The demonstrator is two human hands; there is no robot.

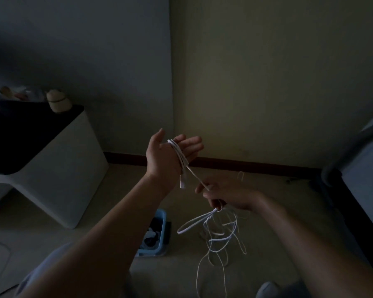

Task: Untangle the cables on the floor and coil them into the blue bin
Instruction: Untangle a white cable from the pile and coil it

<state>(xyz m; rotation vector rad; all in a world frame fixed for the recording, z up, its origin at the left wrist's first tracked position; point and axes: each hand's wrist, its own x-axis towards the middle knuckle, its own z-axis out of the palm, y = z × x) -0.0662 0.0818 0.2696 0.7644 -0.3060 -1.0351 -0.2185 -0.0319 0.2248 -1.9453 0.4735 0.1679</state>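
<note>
Left hand: I am holding my left hand (170,151) raised with the palm open and the fingers spread loose, not clenched; several turns of the white cable (179,155) are lying wound around the palm, between thumb and fingers; the hand is carrying the coil without gripping it

Cable end: a short end with a white plug (182,184) is hanging from the coil, just below my left wrist

Right hand: my right hand (224,195) is sitting lower and to the right, its fingers closed on the same cable; a taut stretch is running from the coil down into that pinch

Loose cable: below my right hand the rest of the cable is dangling in tangled loops (215,235); one thin strand is trailing down toward the bottom edge; whether the lowest loops are touching the floor (177,274) I cannot tell in this dim light

Blue bin: the blue bin (154,233) is standing on the floor beneath my left forearm, left of the hanging loops and apart from them; dark and white things are lying inside, too dim to name

Surroundings: a white cabinet with a dark top (52,160) is standing at the left against the wall
</note>
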